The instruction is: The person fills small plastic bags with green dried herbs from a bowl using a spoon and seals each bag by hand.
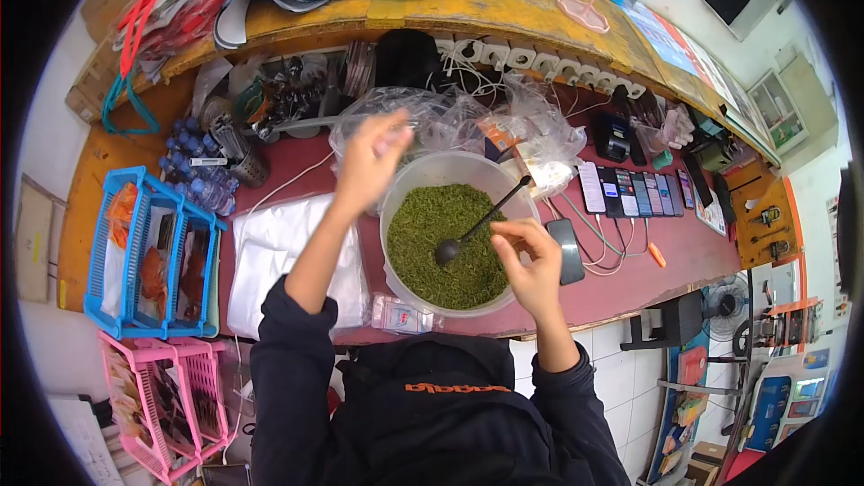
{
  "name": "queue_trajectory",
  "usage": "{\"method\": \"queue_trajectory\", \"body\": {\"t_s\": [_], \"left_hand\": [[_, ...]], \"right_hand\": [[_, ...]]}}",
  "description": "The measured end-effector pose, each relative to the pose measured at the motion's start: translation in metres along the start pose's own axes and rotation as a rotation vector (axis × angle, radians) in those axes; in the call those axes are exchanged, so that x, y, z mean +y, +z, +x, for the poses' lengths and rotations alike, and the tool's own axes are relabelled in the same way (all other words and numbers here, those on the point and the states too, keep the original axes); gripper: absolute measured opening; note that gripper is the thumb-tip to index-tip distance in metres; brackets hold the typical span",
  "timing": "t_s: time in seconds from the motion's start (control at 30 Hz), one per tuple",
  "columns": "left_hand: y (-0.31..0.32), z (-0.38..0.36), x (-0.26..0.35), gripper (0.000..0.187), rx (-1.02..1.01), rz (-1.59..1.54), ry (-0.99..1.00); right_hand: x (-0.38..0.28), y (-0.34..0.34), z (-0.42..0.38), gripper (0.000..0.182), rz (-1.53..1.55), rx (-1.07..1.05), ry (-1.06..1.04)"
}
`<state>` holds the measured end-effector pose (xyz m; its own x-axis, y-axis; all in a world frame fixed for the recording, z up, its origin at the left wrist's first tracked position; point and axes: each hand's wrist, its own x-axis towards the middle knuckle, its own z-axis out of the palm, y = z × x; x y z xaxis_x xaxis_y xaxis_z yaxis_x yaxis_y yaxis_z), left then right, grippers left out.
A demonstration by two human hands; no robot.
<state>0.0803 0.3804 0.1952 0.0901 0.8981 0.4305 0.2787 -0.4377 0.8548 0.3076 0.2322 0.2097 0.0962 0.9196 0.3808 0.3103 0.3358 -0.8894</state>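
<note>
A round translucent tub (392,263) filled with chopped green herb (423,216) stands on the dark red table. A black spoon (447,250) rests in the herb, its handle leaning to the upper right over the rim. My left hand (375,155) is raised over the tub's upper left side, blurred by motion, so its fingers are hard to read. At the tub's right edge, my right hand (531,259) holds its thumb and index finger close together near the herb; anything between them is too small to make out.
White plastic bags (297,261) lie left of the tub, beside a blue basket (135,252). Clear plastic bags (423,112) are behind it. A row of phones (625,191) and cables is at the right. A small packet (402,315) lies at the front edge.
</note>
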Motion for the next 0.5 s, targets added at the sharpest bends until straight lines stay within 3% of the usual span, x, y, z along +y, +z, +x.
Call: {"method": "queue_trajectory", "body": {"t_s": [0.07,0.13,0.17,0.23,0.3,0.37,0.43,0.47,0.5], "left_hand": [[0.024,-0.033,0.009,0.038,-0.332,-0.400,-0.224],[0.031,-0.063,0.037,0.042,-0.673,-0.552,-0.454],[0.039,-0.076,0.037,0.041,-0.750,-0.634,-0.471],[0.039,-0.084,0.043,0.045,-0.752,-0.607,-0.460],[0.038,-0.090,0.045,0.042,-0.685,-0.630,-0.463],[0.034,-0.091,0.046,0.039,-0.624,-0.657,-0.465],[0.017,-0.086,0.047,0.028,-0.385,-0.427,-0.326],[0.016,-0.085,0.038,0.017,-0.222,-0.129,0.098],[0.015,-0.088,0.044,0.017,-0.225,-0.129,0.090]], "right_hand": [[-0.006,0.011,0.006,0.020,-0.244,0.040,-0.073],[-0.002,0.017,0.010,0.019,-0.274,0.007,-0.168],[0.002,0.019,0.011,0.017,-0.301,-0.031,-0.267],[0.006,0.020,0.006,0.014,-0.279,-0.098,-0.220],[0.003,0.019,0.006,0.012,-0.438,-0.069,-0.356],[0.004,0.007,0.011,0.011,-0.545,0.004,-0.336],[0.000,-0.005,0.016,0.009,-0.646,0.075,-0.310],[-0.005,-0.011,0.017,0.008,-0.517,0.037,-0.207],[-0.008,-0.014,0.016,0.007,-0.387,-0.001,-0.101]]}}
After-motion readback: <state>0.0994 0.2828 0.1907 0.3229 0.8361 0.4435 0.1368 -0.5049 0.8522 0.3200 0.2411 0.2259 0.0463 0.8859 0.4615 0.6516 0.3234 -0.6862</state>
